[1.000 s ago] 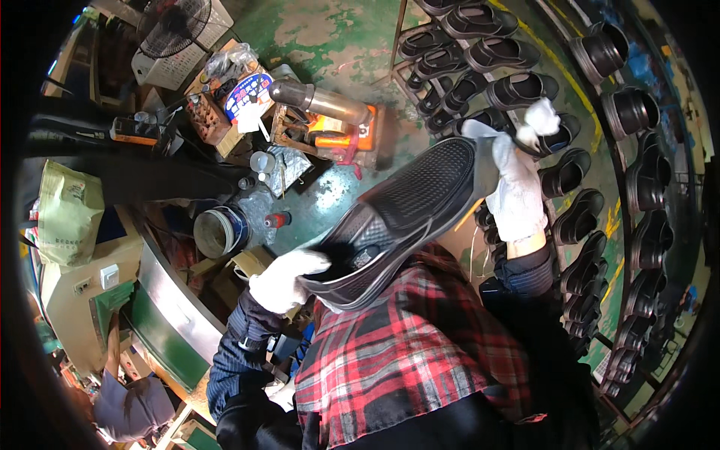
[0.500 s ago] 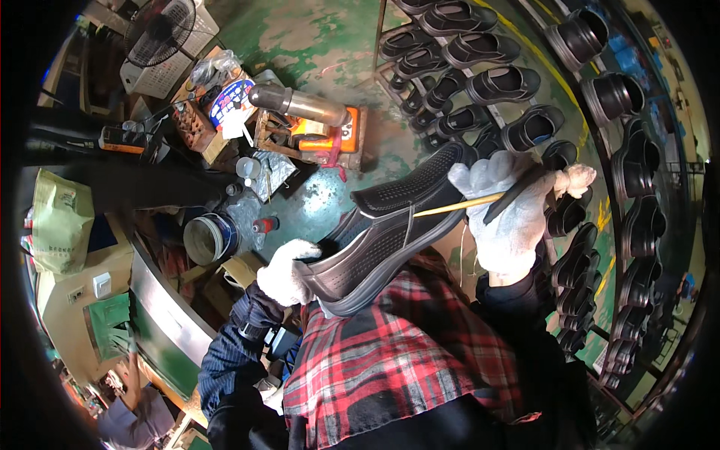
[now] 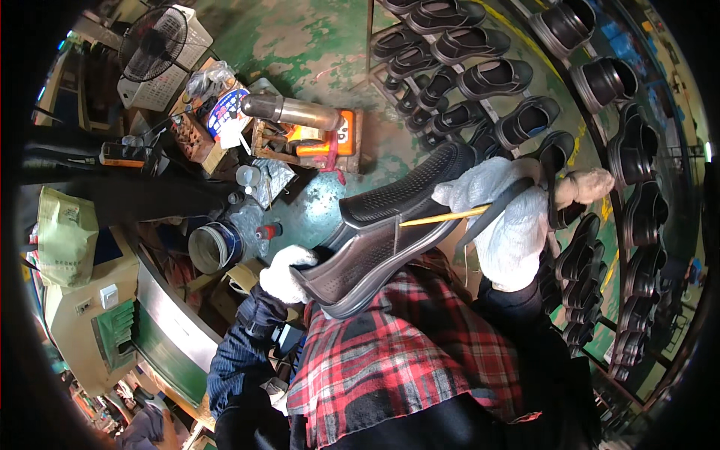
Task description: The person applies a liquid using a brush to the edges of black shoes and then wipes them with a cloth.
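Note:
A black slip-on shoe [image 3: 367, 259] with a perforated upper lies tilted above my lap, toe up to the right. My left hand [image 3: 286, 274], in a white glove, is closed round the heel edge of its opening. My right hand [image 3: 510, 217], also gloved, is closed on a thin yellowish wooden stick [image 3: 442, 218]. The stick's pointed tip meets the side seam beside the elastic. A dark strip [image 3: 498, 208] curves over the same hand, and a beige cloth-like wad [image 3: 585, 186] sticks out beyond it. How these join the stick is hidden. A red plaid cloth [image 3: 397, 360] covers my lap.
Racks of black shoes [image 3: 495, 79] stand to the right. At the far left are a fan [image 3: 154, 45], a small wooden stand with an orange device [image 3: 330, 139], and a bucket [image 3: 214, 247]. A bench [image 3: 169, 322] runs along the left.
The stick's tip has shifted slightly left along the shoe's side. My right hand has turned, and the dark strip now arches more over it. My left hand keeps its hold.

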The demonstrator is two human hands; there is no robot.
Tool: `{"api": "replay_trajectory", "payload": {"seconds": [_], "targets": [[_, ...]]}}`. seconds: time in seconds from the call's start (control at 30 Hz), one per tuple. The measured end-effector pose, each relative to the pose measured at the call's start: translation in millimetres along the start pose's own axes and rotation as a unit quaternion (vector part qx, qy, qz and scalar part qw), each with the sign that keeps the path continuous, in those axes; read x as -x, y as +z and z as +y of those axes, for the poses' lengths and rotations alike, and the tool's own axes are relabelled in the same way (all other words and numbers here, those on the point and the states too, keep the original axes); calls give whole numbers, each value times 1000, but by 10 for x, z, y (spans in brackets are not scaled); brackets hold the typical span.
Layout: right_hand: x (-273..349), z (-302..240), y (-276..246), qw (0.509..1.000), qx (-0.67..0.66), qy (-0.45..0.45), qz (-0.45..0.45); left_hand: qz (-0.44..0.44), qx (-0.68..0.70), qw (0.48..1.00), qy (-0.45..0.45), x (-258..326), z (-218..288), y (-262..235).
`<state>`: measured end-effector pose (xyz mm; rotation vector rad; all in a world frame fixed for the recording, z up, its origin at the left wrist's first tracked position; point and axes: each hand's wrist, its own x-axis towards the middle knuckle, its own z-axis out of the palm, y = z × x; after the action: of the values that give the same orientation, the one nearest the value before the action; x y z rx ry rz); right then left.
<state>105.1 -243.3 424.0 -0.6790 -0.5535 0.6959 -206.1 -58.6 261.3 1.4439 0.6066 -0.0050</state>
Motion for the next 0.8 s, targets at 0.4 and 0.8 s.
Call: {"api": "replay_trajectory", "payload": {"seconds": [0.4,0.8], "targets": [[59,48,-254,980,13,95,175,3,-195,979,-65,-10,1701,512],[-128,-1,-302,975,-3,48,217,84,-392,912,83,177,1753,790]]}}
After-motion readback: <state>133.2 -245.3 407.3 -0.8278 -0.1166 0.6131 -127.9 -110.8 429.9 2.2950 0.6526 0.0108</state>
